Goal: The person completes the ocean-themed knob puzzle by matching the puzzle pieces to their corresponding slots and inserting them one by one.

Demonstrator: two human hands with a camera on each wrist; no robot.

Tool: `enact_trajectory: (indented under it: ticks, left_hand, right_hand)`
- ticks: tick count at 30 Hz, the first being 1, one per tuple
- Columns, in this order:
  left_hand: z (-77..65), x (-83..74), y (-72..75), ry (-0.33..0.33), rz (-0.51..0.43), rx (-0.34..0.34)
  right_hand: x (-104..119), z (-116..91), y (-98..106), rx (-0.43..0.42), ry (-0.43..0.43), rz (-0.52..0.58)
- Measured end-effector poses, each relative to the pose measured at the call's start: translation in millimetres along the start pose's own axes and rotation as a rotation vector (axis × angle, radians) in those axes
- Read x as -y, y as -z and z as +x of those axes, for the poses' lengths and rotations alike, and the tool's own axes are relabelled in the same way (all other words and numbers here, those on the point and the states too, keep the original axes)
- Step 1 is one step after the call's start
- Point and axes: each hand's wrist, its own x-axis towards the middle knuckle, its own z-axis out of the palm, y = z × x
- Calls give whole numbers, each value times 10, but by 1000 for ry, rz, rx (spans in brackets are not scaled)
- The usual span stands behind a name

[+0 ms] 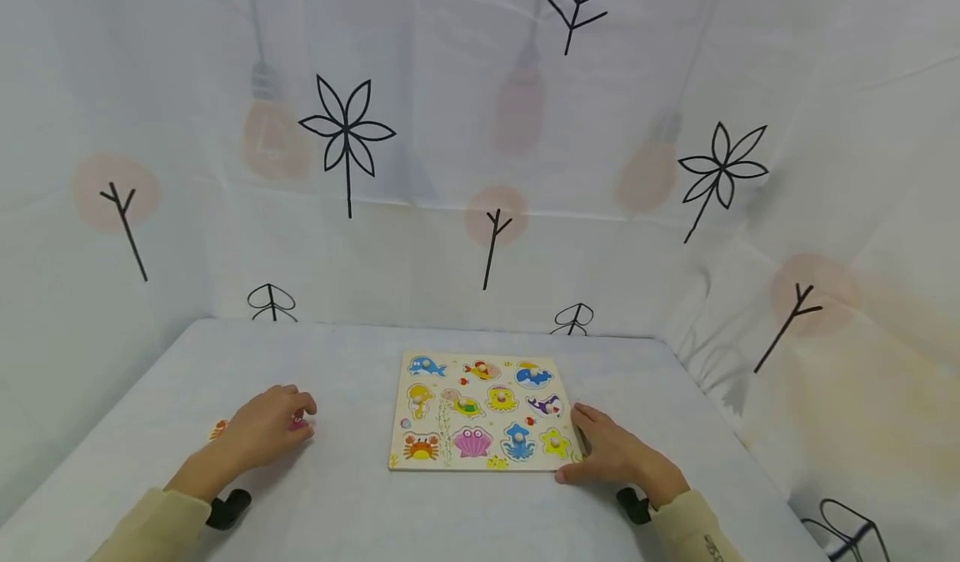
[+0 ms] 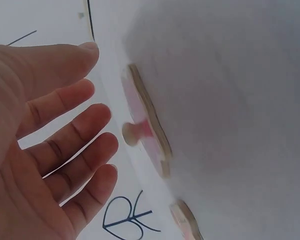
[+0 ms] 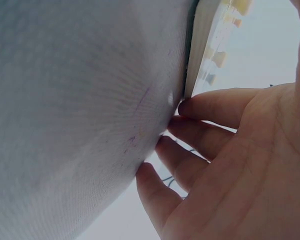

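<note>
My left hand (image 1: 258, 430) hovers over the white cloth with loosely bent fingers. Close by its fingertips is a pink wooden puzzle piece (image 1: 297, 420), partly covered by the hand. In the left wrist view this pink piece (image 2: 144, 117) shows a round knob, a small gap from the fingers (image 2: 101, 120). On the right, my right hand (image 1: 618, 454) lies at the right edge of a wooden puzzle board (image 1: 457, 465) with sea animal pictures. In the right wrist view its index fingertip touches the board's edge (image 3: 197, 50), and the other fingertips rest on the cloth.
An orange puzzle piece (image 1: 218, 429) lies left of my left hand, partly hidden. Knobbed pieces such as a crab (image 1: 422, 446) and a starfish (image 1: 555, 442) sit on the board. A printed curtain (image 1: 420, 253) hangs behind the cloth-covered table (image 1: 337, 512).
</note>
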Motion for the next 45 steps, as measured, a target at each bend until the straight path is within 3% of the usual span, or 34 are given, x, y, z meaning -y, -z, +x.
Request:
enact_trajectory:
  ticks: [17,38,45]
  left_hand:
    - [-78,216,22,40,2,28]
    - [-55,215,34,116,-21,103]
    - [-47,198,25,93,-12,72]
  right_hand:
    - [6,-2,-1,-8,12,0]
    - [2,-19,-3,-4,19,17]
    - [3,-26,-8,-12,25,13]
